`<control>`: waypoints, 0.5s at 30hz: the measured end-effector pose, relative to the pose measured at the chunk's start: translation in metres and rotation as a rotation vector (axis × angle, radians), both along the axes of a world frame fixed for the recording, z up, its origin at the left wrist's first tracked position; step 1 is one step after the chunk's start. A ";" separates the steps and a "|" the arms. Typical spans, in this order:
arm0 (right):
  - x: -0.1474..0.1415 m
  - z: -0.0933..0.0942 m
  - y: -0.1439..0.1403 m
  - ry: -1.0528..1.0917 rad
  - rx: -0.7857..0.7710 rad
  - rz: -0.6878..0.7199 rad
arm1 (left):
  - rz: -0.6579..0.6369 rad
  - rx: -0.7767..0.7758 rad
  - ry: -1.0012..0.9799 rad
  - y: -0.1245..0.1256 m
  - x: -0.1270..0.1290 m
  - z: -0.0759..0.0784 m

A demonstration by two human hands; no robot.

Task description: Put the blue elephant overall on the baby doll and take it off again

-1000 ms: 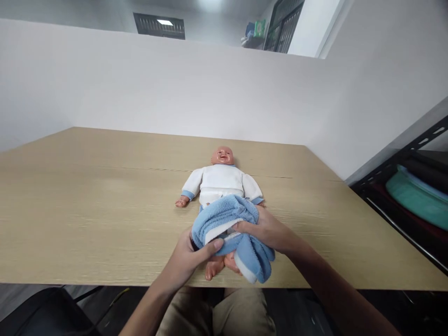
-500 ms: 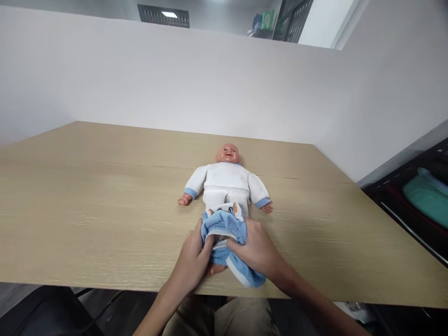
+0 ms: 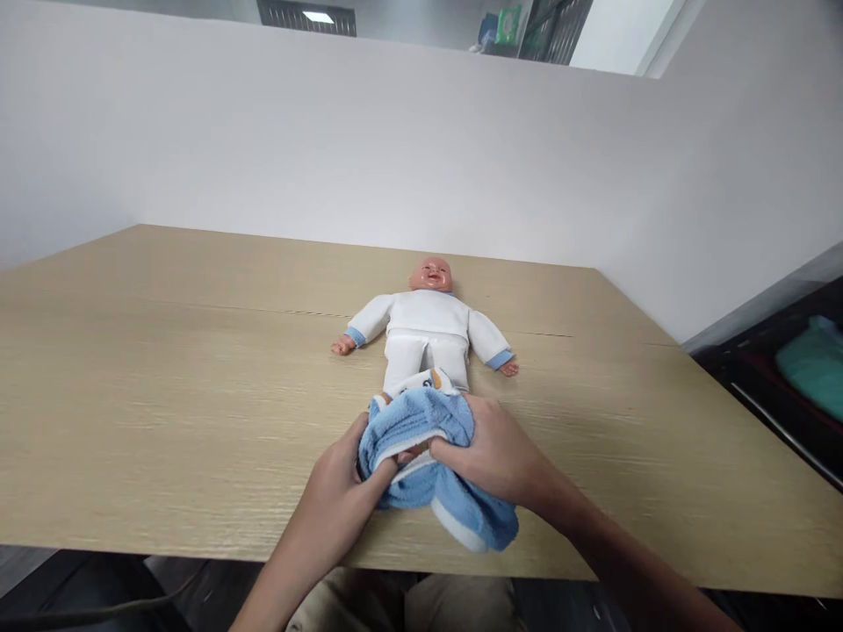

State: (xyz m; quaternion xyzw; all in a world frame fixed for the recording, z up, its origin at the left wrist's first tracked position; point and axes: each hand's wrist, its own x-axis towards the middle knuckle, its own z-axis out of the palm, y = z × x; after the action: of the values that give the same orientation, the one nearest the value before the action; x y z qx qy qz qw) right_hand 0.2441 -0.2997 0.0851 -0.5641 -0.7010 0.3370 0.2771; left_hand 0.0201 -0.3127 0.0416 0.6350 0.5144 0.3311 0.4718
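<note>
A baby doll lies on its back, head toward the wall, in a white long-sleeved top with blue cuffs. Around its lower legs is bunched a blue terry garment with white trim and a printed white part; it looks like doll trousers, and one leg piece hangs to the right. My left hand grips the left side of the opening, thumb inside the edge. On the opposite side, my right hand pinches the rim, its thumb also at the opening. A bit of the doll's foot shows within the opening; the rest of the feet is hidden.
The wooden table reaches back to a white wall. At the right stands a dark rack or cart holding a green cloth-like item. The table's front edge is close to my lap.
My hands have spread the blue garment's opening wider, with the left hand moving left. The foot that stuck out below the garment now shows inside the opening. The view has shifted slightly.
</note>
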 end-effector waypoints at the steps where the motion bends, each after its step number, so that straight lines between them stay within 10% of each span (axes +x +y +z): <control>1: -0.002 0.000 -0.003 -0.031 0.011 0.015 | 0.005 -0.027 0.007 -0.003 -0.001 -0.003; 9: -0.018 -0.029 -0.014 -0.261 0.054 0.062 | 0.004 0.078 0.241 -0.012 -0.002 -0.044; 15: -0.012 -0.039 -0.014 -0.099 0.083 0.110 | 0.054 0.109 -0.067 -0.015 0.001 -0.064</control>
State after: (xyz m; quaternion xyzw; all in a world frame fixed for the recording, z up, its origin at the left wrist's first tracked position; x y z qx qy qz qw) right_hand 0.2318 -0.3137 0.0457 -0.5289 -0.7571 0.2940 0.2462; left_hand 0.0207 -0.3278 -0.0223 0.6340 0.4965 0.3925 0.4445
